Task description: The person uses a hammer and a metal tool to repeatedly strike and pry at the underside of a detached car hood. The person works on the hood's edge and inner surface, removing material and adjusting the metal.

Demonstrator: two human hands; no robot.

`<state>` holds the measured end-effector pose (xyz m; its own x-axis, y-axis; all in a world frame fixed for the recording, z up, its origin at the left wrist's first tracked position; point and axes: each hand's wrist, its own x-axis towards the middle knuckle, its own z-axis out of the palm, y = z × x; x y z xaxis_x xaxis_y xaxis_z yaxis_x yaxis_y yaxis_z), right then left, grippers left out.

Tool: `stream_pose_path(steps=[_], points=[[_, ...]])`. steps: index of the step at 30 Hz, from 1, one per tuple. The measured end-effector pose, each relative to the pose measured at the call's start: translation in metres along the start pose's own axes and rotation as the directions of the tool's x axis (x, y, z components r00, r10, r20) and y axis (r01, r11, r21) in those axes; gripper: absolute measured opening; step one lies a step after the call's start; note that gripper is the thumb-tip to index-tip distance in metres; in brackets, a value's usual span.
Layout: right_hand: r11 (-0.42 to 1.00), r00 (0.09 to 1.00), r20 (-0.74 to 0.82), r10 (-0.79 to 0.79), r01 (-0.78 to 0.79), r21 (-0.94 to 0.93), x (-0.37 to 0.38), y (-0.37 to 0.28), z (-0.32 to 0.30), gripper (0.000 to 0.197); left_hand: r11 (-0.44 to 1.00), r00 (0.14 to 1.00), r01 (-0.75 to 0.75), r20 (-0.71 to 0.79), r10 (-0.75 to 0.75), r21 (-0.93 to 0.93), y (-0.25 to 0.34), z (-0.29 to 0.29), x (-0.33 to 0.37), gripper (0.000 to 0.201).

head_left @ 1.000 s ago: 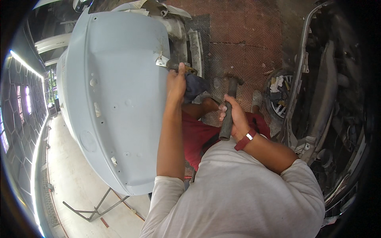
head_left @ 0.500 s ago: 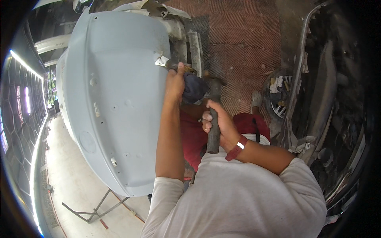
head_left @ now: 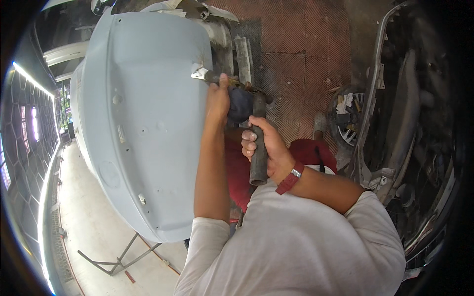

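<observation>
Items I logged from my remote post: one left hand (head_left: 217,101), fingers closed around a flat-ended tool (head_left: 211,77), its bright end projecting ahead and leftward of that hand, over the edge of a pale grey panel (head_left: 163,113) spread to the hand's left; one right hand (head_left: 271,146), clenched on the dark tubular handle of a hammer (head_left: 259,157), the head lying ahead of that hand near the tool's other end, contact there beyond what I could tell; one dark bundle (head_left: 239,106), just right of the left hand; one red wristband (head_left: 290,178), behind the right hand; one spoked wheel (head_left: 348,134), well right of it; one metal stand (head_left: 114,264), well behind and left of the left hand
</observation>
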<state>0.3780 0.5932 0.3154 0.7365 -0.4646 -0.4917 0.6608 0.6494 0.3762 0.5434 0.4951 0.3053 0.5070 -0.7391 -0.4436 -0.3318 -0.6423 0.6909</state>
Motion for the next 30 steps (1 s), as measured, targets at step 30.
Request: stream_pose_path(steps=[30], points=[[0.947, 0.929, -0.267, -0.255, 0.184, -0.263, -0.004, -0.061, -0.072, 0.027, 0.999, 0.985, -0.01, 0.17, 0.002, 0.049, 0.007, -0.012, -0.009, 0.071]])
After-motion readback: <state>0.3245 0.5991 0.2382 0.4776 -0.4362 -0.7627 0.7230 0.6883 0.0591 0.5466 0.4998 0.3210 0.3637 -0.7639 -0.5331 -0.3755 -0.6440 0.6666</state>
